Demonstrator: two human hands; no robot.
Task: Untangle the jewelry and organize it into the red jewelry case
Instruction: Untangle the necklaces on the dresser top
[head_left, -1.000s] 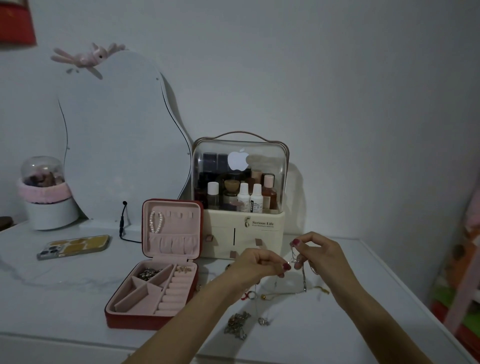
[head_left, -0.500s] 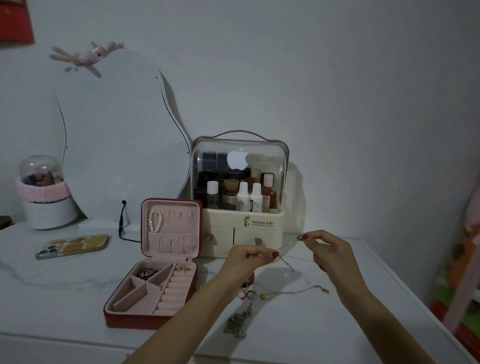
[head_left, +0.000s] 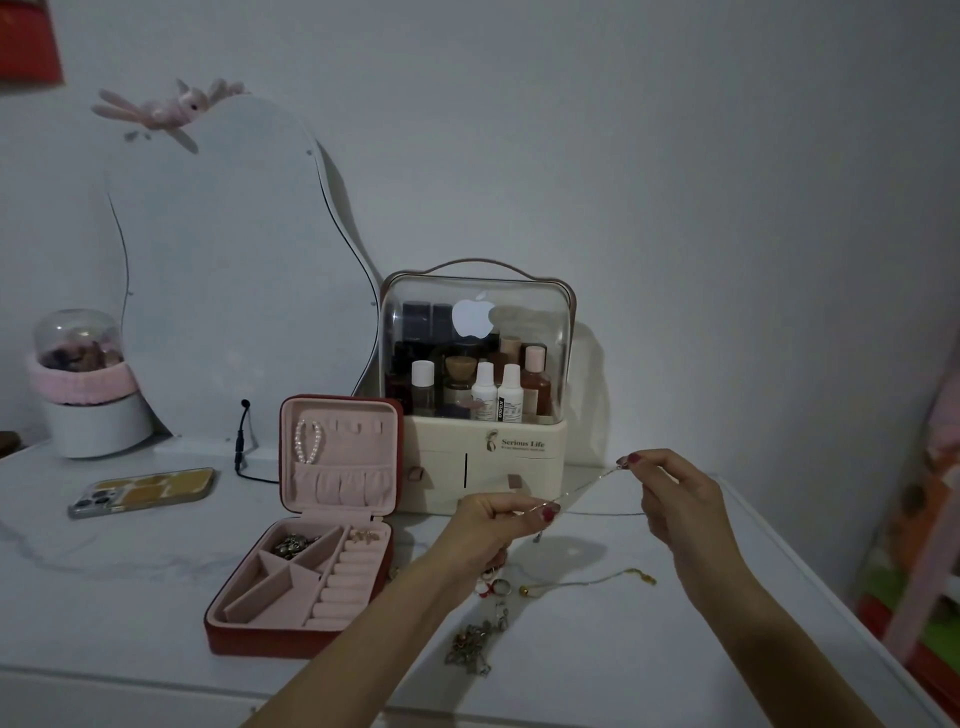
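Stretching a thin chain (head_left: 582, 488) taut, the left hand (head_left: 498, 525) and right hand (head_left: 670, 499) now pinch its 2 ends well apart, where 1 second ago they worked close together. It looks freed, ready for the open red jewelry case (head_left: 301, 582) left of them. Its clasp and lower strand are hard to make out.

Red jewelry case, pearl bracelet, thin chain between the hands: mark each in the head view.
red jewelry case (head_left: 244, 642): head view, front outer wall of the base.
pearl bracelet (head_left: 307, 441): head view, loop hanging in the lid.
thin chain (head_left: 584, 487): head view, middle of the taut stretch.
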